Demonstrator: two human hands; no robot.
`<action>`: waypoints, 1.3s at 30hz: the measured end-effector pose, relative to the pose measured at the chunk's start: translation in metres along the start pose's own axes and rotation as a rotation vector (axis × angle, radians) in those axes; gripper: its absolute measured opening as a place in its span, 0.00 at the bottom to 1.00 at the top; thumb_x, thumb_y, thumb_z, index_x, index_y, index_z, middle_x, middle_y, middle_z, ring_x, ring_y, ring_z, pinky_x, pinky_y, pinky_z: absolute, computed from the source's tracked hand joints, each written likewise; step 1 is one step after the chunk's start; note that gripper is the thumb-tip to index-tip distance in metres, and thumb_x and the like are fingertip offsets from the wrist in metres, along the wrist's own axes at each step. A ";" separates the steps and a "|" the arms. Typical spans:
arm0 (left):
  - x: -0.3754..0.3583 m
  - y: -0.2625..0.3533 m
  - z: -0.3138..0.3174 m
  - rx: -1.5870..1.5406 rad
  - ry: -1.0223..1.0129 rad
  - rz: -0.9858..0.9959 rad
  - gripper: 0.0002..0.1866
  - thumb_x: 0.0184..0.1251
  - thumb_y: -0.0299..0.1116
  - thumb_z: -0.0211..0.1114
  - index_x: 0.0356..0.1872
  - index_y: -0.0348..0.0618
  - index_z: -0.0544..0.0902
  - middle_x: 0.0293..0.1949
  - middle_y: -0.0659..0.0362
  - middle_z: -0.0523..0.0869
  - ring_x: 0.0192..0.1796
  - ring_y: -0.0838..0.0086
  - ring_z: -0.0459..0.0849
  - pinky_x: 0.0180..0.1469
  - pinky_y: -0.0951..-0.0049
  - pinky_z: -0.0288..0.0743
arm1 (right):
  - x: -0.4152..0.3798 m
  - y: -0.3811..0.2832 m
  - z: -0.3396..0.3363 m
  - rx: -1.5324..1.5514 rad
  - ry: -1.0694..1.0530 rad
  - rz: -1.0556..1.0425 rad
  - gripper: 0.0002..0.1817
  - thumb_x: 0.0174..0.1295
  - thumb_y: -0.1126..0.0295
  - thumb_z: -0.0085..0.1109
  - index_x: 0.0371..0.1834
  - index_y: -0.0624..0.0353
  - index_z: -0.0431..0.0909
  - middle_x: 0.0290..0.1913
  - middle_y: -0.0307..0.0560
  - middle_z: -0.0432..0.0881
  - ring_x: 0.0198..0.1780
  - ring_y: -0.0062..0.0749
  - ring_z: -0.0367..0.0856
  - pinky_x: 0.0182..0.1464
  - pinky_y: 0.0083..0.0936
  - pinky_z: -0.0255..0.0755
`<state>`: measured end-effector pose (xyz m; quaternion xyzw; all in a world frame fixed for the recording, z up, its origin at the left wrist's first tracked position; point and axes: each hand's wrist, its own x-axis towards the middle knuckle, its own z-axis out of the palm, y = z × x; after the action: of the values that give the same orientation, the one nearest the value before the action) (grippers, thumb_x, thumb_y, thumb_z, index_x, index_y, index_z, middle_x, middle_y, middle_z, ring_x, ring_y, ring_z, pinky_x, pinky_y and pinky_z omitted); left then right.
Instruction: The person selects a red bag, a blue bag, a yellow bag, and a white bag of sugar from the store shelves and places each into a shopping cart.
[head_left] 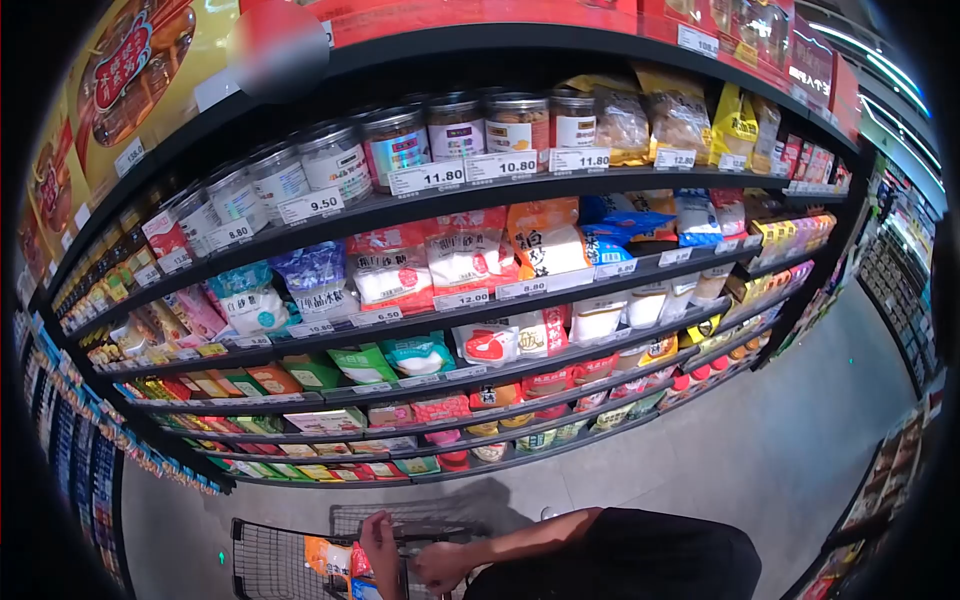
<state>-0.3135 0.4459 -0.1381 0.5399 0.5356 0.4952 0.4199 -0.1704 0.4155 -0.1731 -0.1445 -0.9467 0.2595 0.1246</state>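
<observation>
At the bottom of the head view, my left hand is raised above a wire shopping cart, its fingers pointing up and loosely extended. I see nothing held in it. Just to its right, my right hand is closed like a fist near the dark bars at the end of the cart; what it grips, if anything, is hidden. In the cart lie an orange-and-white bag, a red package and a blue package, partly covered by my left arm.
A long curved shelf unit stands in front, filled with bagged sugar, lidded jars and price tags. Grey floor runs along its base. More shelving rises at the left and right edges.
</observation>
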 end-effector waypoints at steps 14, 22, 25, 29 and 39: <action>0.008 -0.014 -0.075 -0.037 -0.086 0.061 0.10 0.72 0.25 0.55 0.50 0.31 0.77 0.42 0.55 0.83 0.44 0.77 0.80 0.52 0.76 0.74 | 0.067 -0.022 0.012 -0.016 0.235 -0.041 0.14 0.42 0.59 0.59 0.12 0.57 0.79 0.20 0.53 0.76 0.25 0.51 0.79 0.27 0.45 0.72; 0.012 -0.002 -0.080 -0.023 -0.111 0.008 0.10 0.73 0.25 0.56 0.51 0.32 0.77 0.45 0.54 0.83 0.49 0.73 0.82 0.54 0.74 0.76 | 0.075 -0.019 0.021 0.023 0.146 -0.052 0.13 0.43 0.60 0.59 0.15 0.59 0.79 0.22 0.55 0.78 0.27 0.52 0.79 0.32 0.47 0.73; 0.030 0.020 -0.060 0.013 -0.109 0.044 0.10 0.73 0.26 0.56 0.50 0.33 0.78 0.44 0.55 0.84 0.48 0.75 0.82 0.53 0.75 0.76 | 0.066 -0.018 -0.006 0.162 0.087 -0.109 0.11 0.50 0.63 0.58 0.24 0.60 0.80 0.26 0.54 0.79 0.31 0.51 0.80 0.36 0.46 0.74; 0.070 0.059 -0.022 0.025 -0.176 0.162 0.09 0.73 0.26 0.56 0.48 0.33 0.79 0.43 0.57 0.85 0.47 0.76 0.82 0.52 0.76 0.74 | 0.029 0.013 -0.041 0.070 0.537 -0.029 0.10 0.61 0.65 0.55 0.39 0.60 0.79 0.36 0.52 0.80 0.38 0.49 0.80 0.41 0.44 0.75; 0.187 0.193 0.153 0.087 -0.345 0.706 0.14 0.69 0.25 0.60 0.53 0.35 0.78 0.52 0.50 0.81 0.54 0.64 0.81 0.57 0.70 0.71 | -0.136 0.070 -0.339 -0.082 1.459 0.467 0.12 0.66 0.73 0.56 0.51 0.64 0.78 0.41 0.45 0.84 0.41 0.23 0.80 0.45 0.23 0.75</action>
<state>-0.1437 0.6295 0.0442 0.7834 0.2591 0.4881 0.2846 0.0752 0.5813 0.0512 -0.4799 -0.5783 0.0826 0.6545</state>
